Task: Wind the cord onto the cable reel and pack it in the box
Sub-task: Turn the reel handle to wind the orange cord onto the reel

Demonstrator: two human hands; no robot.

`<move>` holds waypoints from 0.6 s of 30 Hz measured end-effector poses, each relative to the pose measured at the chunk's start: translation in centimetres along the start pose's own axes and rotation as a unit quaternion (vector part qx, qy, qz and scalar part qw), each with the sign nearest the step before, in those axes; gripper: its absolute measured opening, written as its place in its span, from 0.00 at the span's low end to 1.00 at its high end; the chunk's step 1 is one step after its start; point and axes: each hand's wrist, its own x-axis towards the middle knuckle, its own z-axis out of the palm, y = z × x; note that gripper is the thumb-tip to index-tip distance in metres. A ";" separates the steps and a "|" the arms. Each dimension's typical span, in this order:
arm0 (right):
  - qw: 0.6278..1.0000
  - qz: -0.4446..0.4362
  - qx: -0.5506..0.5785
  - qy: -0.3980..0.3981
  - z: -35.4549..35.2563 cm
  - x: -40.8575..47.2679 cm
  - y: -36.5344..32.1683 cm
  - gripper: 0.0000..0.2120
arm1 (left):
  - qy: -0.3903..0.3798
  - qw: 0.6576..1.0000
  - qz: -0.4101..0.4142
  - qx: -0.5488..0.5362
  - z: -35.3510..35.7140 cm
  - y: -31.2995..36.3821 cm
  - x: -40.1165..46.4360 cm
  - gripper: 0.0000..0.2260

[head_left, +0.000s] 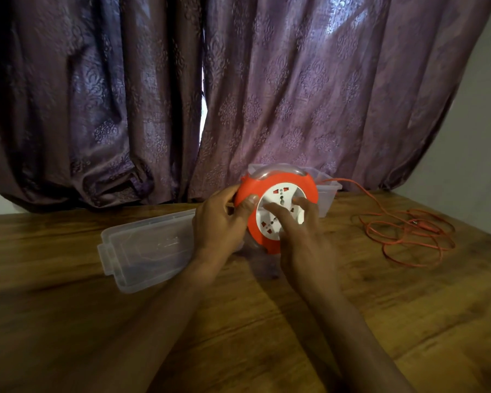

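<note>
Two hands meet at the orange cable reel [275, 207], which stands on edge above the middle of the bench [267, 321] with its white socket face toward the camera: the left hand [221, 222] grips the reel's left rim, while the right hand [298, 236] lays spread fingers on that face. Loose orange cord [408, 236] runs from the reel's far right side and lies tangled on the bench to the right. Behind the reel sits the clear box [328, 191], and its clear lid [145, 248] lies flat to the left, long axis running left to right.
</note>
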 end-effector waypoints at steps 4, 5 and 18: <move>0.998 0.006 -0.033 -0.048 0.0 -0.1 0.0 0.44 | -0.016 1.000 -0.006 -0.014 -0.1 0.0 0.0 0.22; 0.998 0.015 -0.045 -0.044 -0.1 -0.1 0.1 0.43 | -0.024 1.000 -0.004 -0.014 0.0 0.1 -0.1 0.22; 0.997 0.065 -0.007 0.044 0.7 0.0 1.1 0.23 | -0.018 1.000 0.010 0.007 0.1 1.2 -0.8 0.22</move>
